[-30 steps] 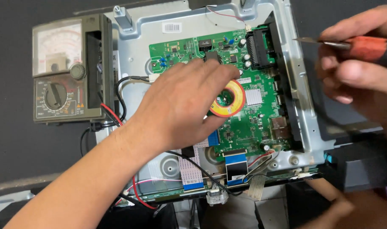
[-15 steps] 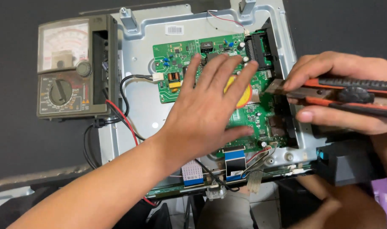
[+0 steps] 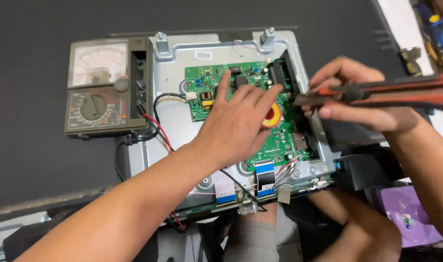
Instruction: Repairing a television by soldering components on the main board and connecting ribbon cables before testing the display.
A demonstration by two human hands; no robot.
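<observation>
A green circuit board point(image 3: 207, 82) is mounted on a silver metal chassis point(image 3: 173, 121). My left hand point(image 3: 238, 123) lies flat on the board, fingers spread, partly covering a yellow and red ring coil point(image 3: 272, 116). My right hand point(image 3: 357, 99) grips pliers with red and black handles point(image 3: 401, 90). Their jaws reach the board's right edge beside a black connector block point(image 3: 279, 73).
An analog multimeter point(image 3: 102, 87) stands left of the chassis, its red and black leads point(image 3: 158, 131) running down. Blue and white flat ribbon cables point(image 3: 265, 177) hang at the chassis front edge. A black box point(image 3: 362, 170) sits at the right. Tools point(image 3: 435, 34) lie at the far right.
My left hand slid up the board and flattened over the coil. My right hand brought the pliers left and down until their jaws met the board's right edge.
</observation>
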